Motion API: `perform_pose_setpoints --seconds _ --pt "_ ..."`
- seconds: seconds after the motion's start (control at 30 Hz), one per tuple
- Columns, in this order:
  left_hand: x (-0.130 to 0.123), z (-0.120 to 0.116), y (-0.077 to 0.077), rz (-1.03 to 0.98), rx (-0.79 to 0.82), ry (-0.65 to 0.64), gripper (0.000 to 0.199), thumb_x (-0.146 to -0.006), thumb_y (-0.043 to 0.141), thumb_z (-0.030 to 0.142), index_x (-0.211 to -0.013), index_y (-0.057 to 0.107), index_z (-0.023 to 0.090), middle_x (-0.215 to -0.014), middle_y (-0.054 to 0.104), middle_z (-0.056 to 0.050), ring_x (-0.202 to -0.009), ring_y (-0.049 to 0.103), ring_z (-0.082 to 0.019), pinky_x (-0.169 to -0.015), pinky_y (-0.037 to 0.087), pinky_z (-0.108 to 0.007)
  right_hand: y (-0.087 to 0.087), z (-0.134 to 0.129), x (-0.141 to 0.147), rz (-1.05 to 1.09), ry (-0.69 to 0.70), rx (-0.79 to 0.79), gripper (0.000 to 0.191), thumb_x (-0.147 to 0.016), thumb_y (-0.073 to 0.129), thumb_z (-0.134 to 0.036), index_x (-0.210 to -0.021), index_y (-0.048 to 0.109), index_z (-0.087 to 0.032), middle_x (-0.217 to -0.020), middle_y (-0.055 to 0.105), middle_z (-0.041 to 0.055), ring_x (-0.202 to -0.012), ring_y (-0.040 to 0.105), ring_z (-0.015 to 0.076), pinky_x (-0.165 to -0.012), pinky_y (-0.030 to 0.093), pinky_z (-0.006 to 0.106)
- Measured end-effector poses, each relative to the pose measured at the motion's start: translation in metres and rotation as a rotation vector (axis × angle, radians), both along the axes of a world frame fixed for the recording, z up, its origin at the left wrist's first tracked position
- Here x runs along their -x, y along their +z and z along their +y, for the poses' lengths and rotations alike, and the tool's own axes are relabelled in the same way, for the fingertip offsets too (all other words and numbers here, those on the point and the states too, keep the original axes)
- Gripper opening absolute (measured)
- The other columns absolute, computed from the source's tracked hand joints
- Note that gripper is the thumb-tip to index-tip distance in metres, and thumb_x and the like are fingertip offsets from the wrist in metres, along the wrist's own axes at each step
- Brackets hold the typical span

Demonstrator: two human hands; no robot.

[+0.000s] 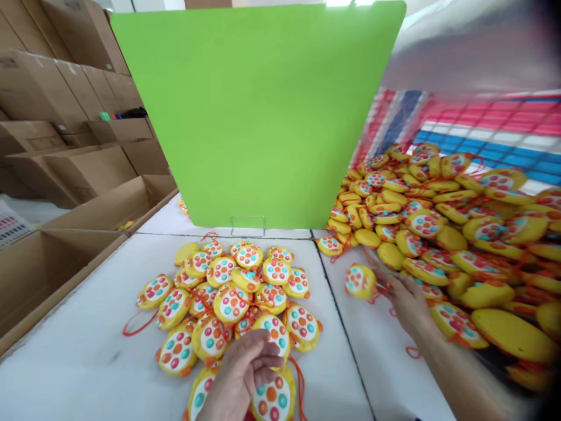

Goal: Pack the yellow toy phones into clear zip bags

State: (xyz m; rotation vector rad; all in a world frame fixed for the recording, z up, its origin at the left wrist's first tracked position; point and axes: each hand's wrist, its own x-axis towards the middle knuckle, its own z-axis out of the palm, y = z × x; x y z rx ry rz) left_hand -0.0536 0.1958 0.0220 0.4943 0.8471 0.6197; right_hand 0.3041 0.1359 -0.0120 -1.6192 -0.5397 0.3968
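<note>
My right hand [405,301] is closed on one edge of a yellow animal-shaped toy [360,280], with a white face of coloured dots and a red cord. That toy hangs just above the white table, slightly blurred. Low in the view, my left hand [243,371] is over a spread of similar toys, its fingers loosely bent and apart, with nothing visibly gripped. It is nearest to a dotted toy [279,334] just beyond its fingertips and to another toy [274,397] beside it. Most toys in this spread [230,304] lie dots up, several overlapping.
A large heap of the same toys [425,225] fills the right side, in front of a striped sheet [504,131]. A green board [263,117] stands upright at the back of the table [118,280]. Cardboard boxes [26,275] line the left side.
</note>
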Motion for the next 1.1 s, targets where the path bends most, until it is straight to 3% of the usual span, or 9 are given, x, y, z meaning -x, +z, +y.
perform_pose_setpoints --seconds 0.1,0.2,0.3,0.43,0.6,0.8,0.9,1.0,1.1 --pt "-0.011 -0.020 -0.009 0.004 -0.021 -0.093 0.041 -0.058 0.082 0.037 -0.087 0.066 0.013 -0.075 0.070 -0.010 -0.071 0.066 -0.021 -0.058 0.048 -0.026 0.025 -0.021 0.037 0.148 0.104 -0.020 0.029 -0.069 0.064 -0.049 -0.072 0.051 -0.023 -0.085 0.074 0.0056 -0.079 0.068 0.0227 -0.063 0.055 0.030" --pt "-0.019 -0.040 -0.013 0.013 -0.099 -0.168 0.047 -0.064 0.078 0.040 -0.099 0.064 0.013 -0.090 0.068 -0.013 -0.086 0.064 -0.024 -0.063 0.049 -0.028 0.039 -0.033 0.083 0.260 0.201 0.019 0.034 -0.068 0.067 -0.050 -0.076 0.048 -0.023 -0.078 0.074 0.0068 -0.057 0.065 0.0182 -0.048 0.051 0.027" --pt "-0.022 -0.052 -0.007 0.035 -0.188 -0.211 0.054 -0.072 0.069 0.049 -0.113 0.058 0.015 -0.110 0.062 -0.015 -0.100 0.060 -0.026 -0.069 0.051 -0.031 0.044 -0.036 0.127 0.323 0.325 0.053 0.037 -0.070 0.068 -0.051 -0.078 0.047 -0.022 -0.077 0.073 0.0062 -0.052 0.063 0.0157 -0.046 0.049 0.025" --pt "-0.019 -0.055 0.006 0.005 -0.309 -0.331 0.060 -0.073 0.069 0.048 -0.121 0.052 0.017 -0.113 0.062 -0.013 -0.092 0.064 -0.025 -0.063 0.053 -0.028 0.048 -0.035 0.169 0.333 0.482 0.074 0.036 -0.073 0.065 -0.052 -0.075 0.046 -0.021 -0.078 0.072 0.0055 -0.056 0.064 0.0164 -0.050 0.050 0.026" --pt "-0.006 -0.054 0.013 0.055 -0.397 -0.419 0.057 -0.068 0.075 0.039 -0.115 0.055 0.012 -0.097 0.068 -0.011 -0.074 0.066 -0.020 -0.053 0.054 -0.024 0.056 -0.036 0.188 0.227 0.547 0.093 0.034 -0.077 0.060 -0.053 -0.074 0.050 -0.020 -0.081 0.071 0.0052 -0.058 0.063 0.0159 -0.054 0.050 0.027" --pt "0.006 -0.051 0.006 0.083 -0.333 -0.259 0.052 -0.070 0.075 0.035 -0.111 0.054 0.012 -0.096 0.068 -0.011 -0.074 0.067 -0.020 -0.052 0.054 -0.024 0.044 -0.065 0.181 -0.025 0.421 0.161 0.035 -0.081 0.055 -0.052 -0.095 0.063 -0.021 -0.112 0.066 0.0078 -0.109 0.056 0.0267 -0.086 0.047 0.033" --pt "0.007 -0.051 0.001 0.051 -0.285 -0.217 0.050 -0.067 0.077 0.030 -0.108 0.053 0.014 -0.097 0.067 -0.009 -0.076 0.067 -0.021 -0.056 0.055 -0.026 0.029 -0.083 0.190 -0.075 0.464 0.224 0.037 -0.086 0.048 -0.050 -0.105 0.063 -0.022 -0.109 0.068 0.0074 -0.102 0.061 0.0259 -0.079 0.051 0.032" --pt "0.006 -0.053 -0.001 0.028 -0.259 -0.206 0.054 -0.065 0.078 0.031 -0.109 0.051 0.014 -0.098 0.067 -0.010 -0.075 0.067 -0.020 -0.055 0.055 -0.025 0.021 -0.093 0.211 0.052 0.558 0.166 0.043 -0.087 0.048 -0.050 -0.116 0.057 -0.020 -0.105 0.069 0.0083 -0.086 0.066 0.0227 -0.069 0.054 0.030" --pt "0.006 -0.052 -0.001 0.047 -0.273 -0.261 0.051 -0.068 0.075 0.037 -0.108 0.053 0.013 -0.095 0.068 -0.011 -0.069 0.067 -0.020 -0.048 0.054 -0.023 0.020 -0.093 0.231 0.161 0.615 0.135 0.048 -0.086 0.051 -0.049 -0.123 0.050 -0.018 -0.107 0.068 0.0102 -0.091 0.065 0.0238 -0.075 0.054 0.031"
